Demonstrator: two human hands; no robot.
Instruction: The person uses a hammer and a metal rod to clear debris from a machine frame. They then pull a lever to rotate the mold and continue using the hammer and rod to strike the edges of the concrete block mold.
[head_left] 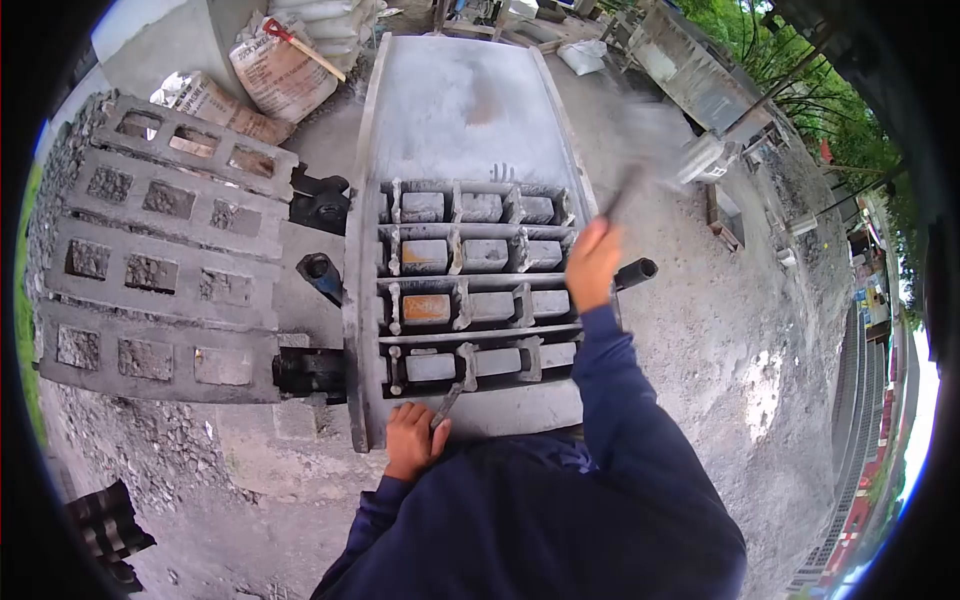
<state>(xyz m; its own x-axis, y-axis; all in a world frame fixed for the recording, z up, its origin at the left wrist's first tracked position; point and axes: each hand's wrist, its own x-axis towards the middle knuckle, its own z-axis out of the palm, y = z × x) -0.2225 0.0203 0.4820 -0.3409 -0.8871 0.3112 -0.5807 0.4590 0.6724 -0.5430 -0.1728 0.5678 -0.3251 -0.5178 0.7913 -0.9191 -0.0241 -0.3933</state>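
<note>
In front of me is a steel block mould [450, 281] with rows of cavities and pale metal cores, some rust-orange on top, set in a long grey metal table [440, 110]. My left hand [415, 440] is closed round a short metal rod [448, 405] at the mould's near edge. At the mould's right side my raised right hand [594, 262] is wrapped round the dark handle [626, 193] of a tool. The tool's pale far end [650, 135] is smeared by motion, so I cannot tell its kind.
Several rows of grey hollow concrete blocks [170, 252] stand at the left, close to black metal fittings [310, 373] on the table's side. A pipe end [637, 273] sticks out at the right. Sacks [280, 75] and a red-handled tool [305, 50] lie at the back left.
</note>
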